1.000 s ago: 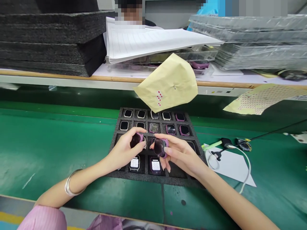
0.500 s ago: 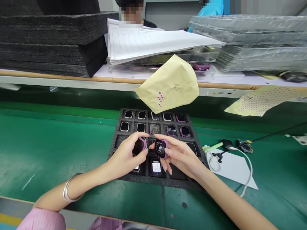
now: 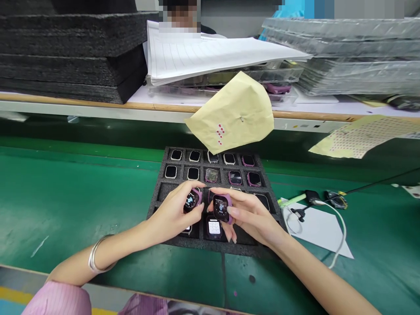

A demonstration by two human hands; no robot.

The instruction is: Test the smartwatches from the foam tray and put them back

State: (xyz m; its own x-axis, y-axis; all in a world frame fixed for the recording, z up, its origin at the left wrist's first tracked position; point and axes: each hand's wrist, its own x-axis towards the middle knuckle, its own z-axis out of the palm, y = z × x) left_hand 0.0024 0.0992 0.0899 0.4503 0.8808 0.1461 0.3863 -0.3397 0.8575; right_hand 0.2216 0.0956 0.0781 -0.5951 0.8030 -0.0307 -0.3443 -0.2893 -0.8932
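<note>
My left hand (image 3: 175, 208) is closed around a purple smartwatch case (image 3: 191, 200), its screen lit with a dark watch face. In my right hand (image 3: 252, 214) I grip a second purple smartwatch case (image 3: 221, 208), also lit, with thumb and fingers at its edges. Both are held just above a black foam tray (image 3: 159, 178), whose compartments hold several strapless watch cases in silver and purple. One watch in the front row (image 3: 214, 227) shows a white grid on its screen. My hands cover part of the tray's middle rows.
A yellow paper sheet (image 3: 236, 113) hangs from the shelf edge over the tray's back. Black foam blocks (image 3: 65, 57), white papers (image 3: 210, 54) and clear plastic trays (image 3: 348, 57) are stacked on the shelf. At right a white cable (image 3: 344, 232) crosses a white sheet (image 3: 316, 229). A person sits beyond.
The screen of the watch in my left hand was dark and is now lit. The watch in my right hand has dropped slightly, a little to the right.
</note>
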